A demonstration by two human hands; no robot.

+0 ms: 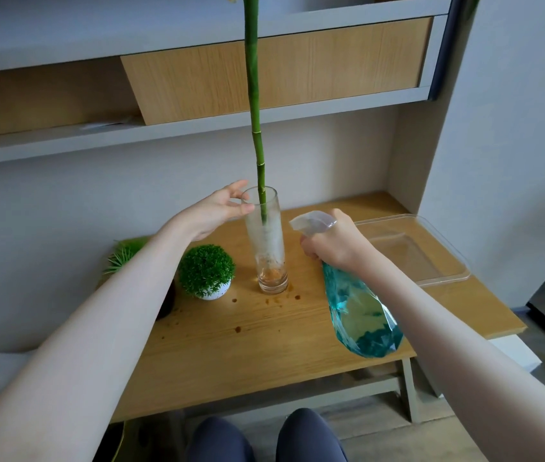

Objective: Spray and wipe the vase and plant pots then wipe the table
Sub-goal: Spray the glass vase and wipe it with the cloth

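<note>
A tall glass vase stands on the wooden table, fogged with droplets, with a long green bamboo stalk rising from it. My left hand touches the vase's rim from the left, thumb and fingers on either side of the edge. My right hand grips the neck of a blue spray bottle, its clear nozzle aimed at the vase from the right. A round green plant in a white pot sits left of the vase. A second spiky plant is partly hidden behind my left arm.
A clear plastic tray lies at the table's back right. Brown stains dot the wood around the vase's base. Shelves hang above the table against the wall. My knees are under the front edge.
</note>
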